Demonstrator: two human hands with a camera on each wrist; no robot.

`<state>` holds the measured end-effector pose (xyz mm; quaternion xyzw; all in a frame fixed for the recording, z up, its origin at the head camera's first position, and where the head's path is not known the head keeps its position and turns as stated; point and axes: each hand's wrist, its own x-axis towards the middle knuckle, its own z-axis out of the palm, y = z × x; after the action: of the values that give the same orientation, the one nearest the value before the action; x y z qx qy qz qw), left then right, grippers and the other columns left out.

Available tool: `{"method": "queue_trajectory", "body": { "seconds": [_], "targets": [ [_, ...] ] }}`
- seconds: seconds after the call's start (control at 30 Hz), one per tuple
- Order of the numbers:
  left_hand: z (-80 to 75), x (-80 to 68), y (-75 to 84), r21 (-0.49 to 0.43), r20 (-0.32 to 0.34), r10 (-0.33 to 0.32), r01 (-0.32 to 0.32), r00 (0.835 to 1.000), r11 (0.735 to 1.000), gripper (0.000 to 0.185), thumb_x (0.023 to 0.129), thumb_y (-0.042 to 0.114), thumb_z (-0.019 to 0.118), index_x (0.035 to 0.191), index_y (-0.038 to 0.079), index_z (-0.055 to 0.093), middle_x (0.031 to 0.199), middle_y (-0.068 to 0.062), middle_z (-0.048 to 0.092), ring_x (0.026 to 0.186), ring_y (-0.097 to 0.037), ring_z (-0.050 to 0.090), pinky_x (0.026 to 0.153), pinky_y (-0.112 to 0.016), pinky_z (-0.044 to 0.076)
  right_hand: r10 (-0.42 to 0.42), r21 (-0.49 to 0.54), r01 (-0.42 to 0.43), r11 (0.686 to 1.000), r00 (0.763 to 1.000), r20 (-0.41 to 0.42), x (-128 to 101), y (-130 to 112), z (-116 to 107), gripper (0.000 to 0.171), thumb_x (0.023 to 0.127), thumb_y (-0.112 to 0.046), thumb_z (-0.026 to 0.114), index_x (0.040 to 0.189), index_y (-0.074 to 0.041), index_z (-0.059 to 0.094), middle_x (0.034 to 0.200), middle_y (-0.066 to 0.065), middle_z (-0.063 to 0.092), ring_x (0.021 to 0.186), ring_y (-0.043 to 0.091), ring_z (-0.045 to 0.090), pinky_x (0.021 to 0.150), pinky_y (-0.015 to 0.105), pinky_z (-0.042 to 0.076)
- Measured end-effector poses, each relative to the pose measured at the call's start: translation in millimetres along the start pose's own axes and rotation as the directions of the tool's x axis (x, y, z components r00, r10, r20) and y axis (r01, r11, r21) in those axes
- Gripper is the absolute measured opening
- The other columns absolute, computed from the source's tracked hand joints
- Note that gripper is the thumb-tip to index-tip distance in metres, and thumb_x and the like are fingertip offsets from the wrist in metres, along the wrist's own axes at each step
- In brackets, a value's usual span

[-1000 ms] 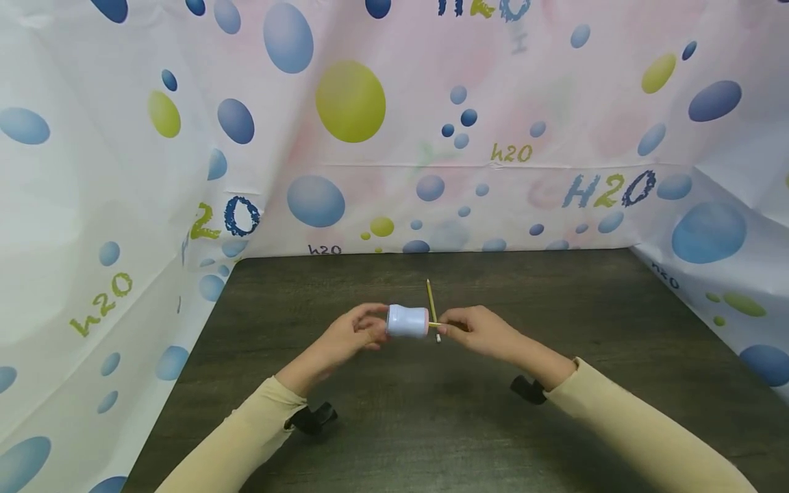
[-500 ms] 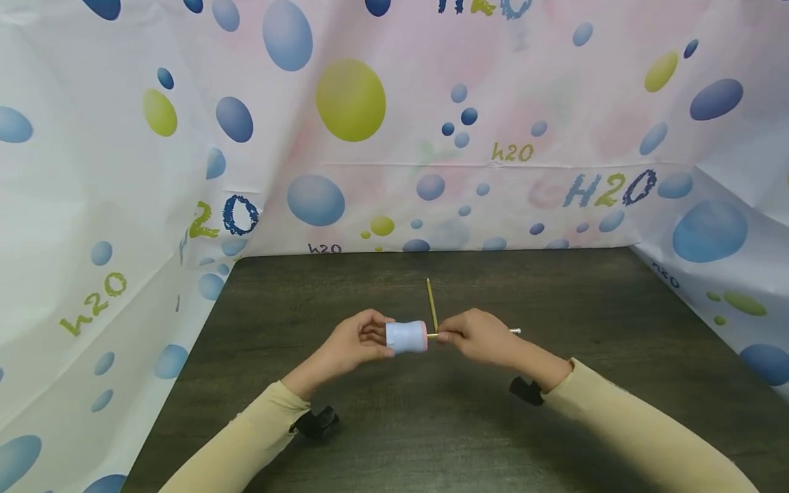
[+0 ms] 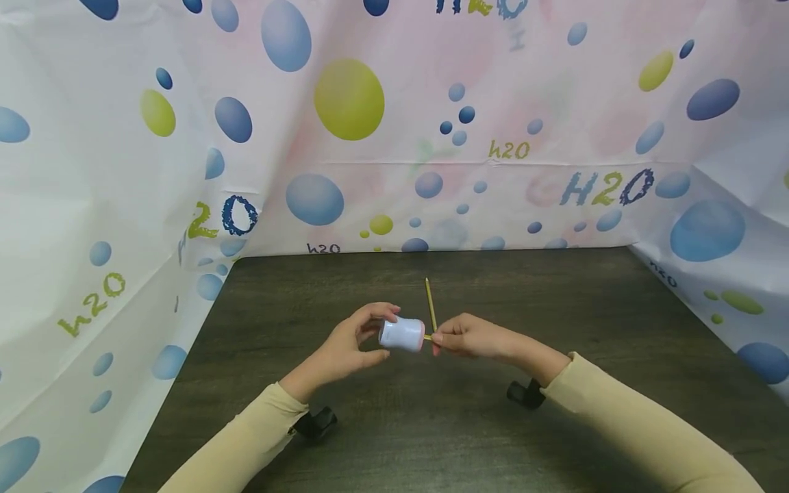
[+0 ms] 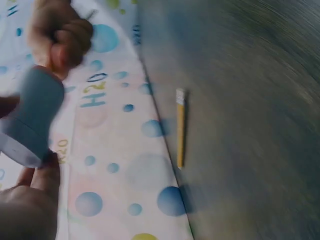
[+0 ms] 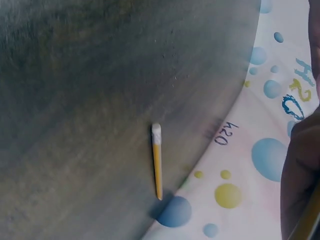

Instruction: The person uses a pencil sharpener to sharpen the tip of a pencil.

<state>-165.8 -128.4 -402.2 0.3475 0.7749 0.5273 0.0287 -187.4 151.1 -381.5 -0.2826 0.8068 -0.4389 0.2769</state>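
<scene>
In the head view my left hand point(image 3: 345, 349) has its fingers curved around the left end of a pale blue pencil sharpener point(image 3: 402, 334). One finger touches its top, while the thumb sits a little away from its lower side. My right hand point(image 3: 467, 335) pinches a yellow pencil point(image 3: 428, 337), whose front end is inside the sharpener's pinkish end. The sharpener is held above the table, tilted slightly. In the left wrist view the sharpener point(image 4: 37, 107) slants between the two hands. The right wrist view shows only part of the right hand point(image 5: 300, 165) at its edge.
A second yellow pencil point(image 3: 431, 305) with a white end lies on the dark wooden table point(image 3: 296, 287), just behind the hands. A white sheet point(image 3: 468, 226) printed with coloured dots stands along the back and sides. Each wrist carries a black strap mount point(image 3: 316, 423).
The sharpener has turned and tilted, and moved slightly left. My left thumb has spread away from it. The right hand stays on the pencil, its wrist turned, and the pencil's far end is hidden again.
</scene>
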Motion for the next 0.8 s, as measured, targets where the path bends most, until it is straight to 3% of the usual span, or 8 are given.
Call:
{"method": "queue_trajectory", "body": {
  "seconds": [0.1,0.2,0.37,0.47,0.57,0.63,0.7,0.8],
  "targets": [
    [-7.2,2.0,1.9,-0.109,0.027,0.012,-0.009,1.0,0.994,0.053,0.091,0.002,0.073,0.137,-0.004,0.048,0.158,-0.03,0.038,0.142,-0.05,0.043,0.115,-0.064,0.04,-0.07,-0.099,0.061,0.993,0.994,-0.083,1,-1,2,0.036,0.111,-0.02,0.046,0.102,0.007,0.068,0.061,-0.002,0.046,0.052,0.002,0.032,0.052,0.022,0.031],
    [-14.1,3.1,2.4,-0.158,0.011,-0.101,0.101,0.995,0.982,0.067,0.096,0.025,0.074,0.147,-0.004,0.043,0.159,-0.03,0.038,0.145,-0.049,0.041,0.116,-0.063,0.04,-0.097,-0.224,0.055,0.973,0.979,-0.179,-1,-2,3,0.03,0.109,-0.02,0.051,0.104,0.001,0.072,0.077,0.01,0.066,0.064,0.001,0.044,0.061,0.023,0.039],
    [-16.7,4.3,-1.4,-0.139,0.058,-0.396,0.401,0.916,0.906,0.077,0.101,0.059,0.053,0.14,-0.007,0.052,0.131,-0.028,0.067,0.113,-0.029,0.071,0.094,-0.042,0.06,-0.203,-0.474,0.035,0.88,0.929,-0.309,-5,-6,6,0.018,0.102,-0.019,0.062,0.103,-0.006,0.075,0.082,0.005,0.073,0.063,0.005,0.048,0.058,0.023,0.041],
    [-13.0,4.2,-3.7,-0.157,0.151,-0.455,0.476,0.877,0.865,0.084,0.1,0.065,0.047,0.129,-0.013,0.06,0.112,-0.027,0.075,0.086,-0.012,0.075,0.077,-0.03,0.062,-0.404,-0.715,0.073,0.695,0.863,-0.305,-5,-5,11,0.011,0.096,-0.017,0.07,0.099,-0.009,0.076,0.081,0.0,0.074,0.062,0.008,0.059,0.055,0.023,0.048],
    [-9.9,3.7,-3.9,-0.186,0.207,-0.456,0.492,0.866,0.85,0.08,0.099,0.061,0.052,0.123,-0.015,0.063,0.108,-0.025,0.077,0.08,-0.005,0.074,0.072,-0.024,0.061,-0.588,-0.878,0.074,0.472,0.769,-0.252,-4,-2,17,0.005,0.09,-0.015,0.076,0.092,-0.011,0.074,0.08,-0.002,0.075,0.066,0.009,0.066,0.054,0.023,0.05],
    [-9.2,3.7,-3.0,-0.182,0.2,-0.45,0.485,0.87,0.856,0.069,0.101,0.051,0.057,0.124,-0.014,0.062,0.11,-0.026,0.076,0.085,-0.013,0.076,0.074,-0.027,0.061,-0.631,-0.91,0.061,0.409,0.74,-0.234,-4,-1,18,0.007,0.088,-0.013,0.078,0.087,-0.011,0.071,0.074,-0.003,0.071,0.06,0.008,0.06,0.05,0.021,0.045],
    [-9.0,4.1,-2.1,-0.136,0.154,-0.434,0.454,0.888,0.88,0.055,0.102,0.036,0.063,0.125,-0.014,0.063,0.113,-0.027,0.075,0.094,-0.023,0.077,0.077,-0.031,0.062,-0.596,-0.893,0.062,0.446,0.765,-0.245,-3,-1,19,0.01,0.09,-0.013,0.076,0.083,-0.012,0.069,0.067,-0.005,0.065,0.053,0.004,0.048,0.048,0.018,0.035],
    [-8.2,3.9,-0.8,-0.03,0.058,-0.386,0.388,0.921,0.921,0.045,0.098,0.018,0.071,0.129,-0.013,0.062,0.119,-0.028,0.073,0.109,-0.036,0.074,0.084,-0.036,0.063,-0.422,-0.759,0.086,0.645,0.869,-0.26,-2,-3,16,0.016,0.097,-0.015,0.069,0.081,-0.012,0.067,0.06,-0.008,0.054,0.052,0.0,0.034,0.049,0.017,0.027]
  ]
}}
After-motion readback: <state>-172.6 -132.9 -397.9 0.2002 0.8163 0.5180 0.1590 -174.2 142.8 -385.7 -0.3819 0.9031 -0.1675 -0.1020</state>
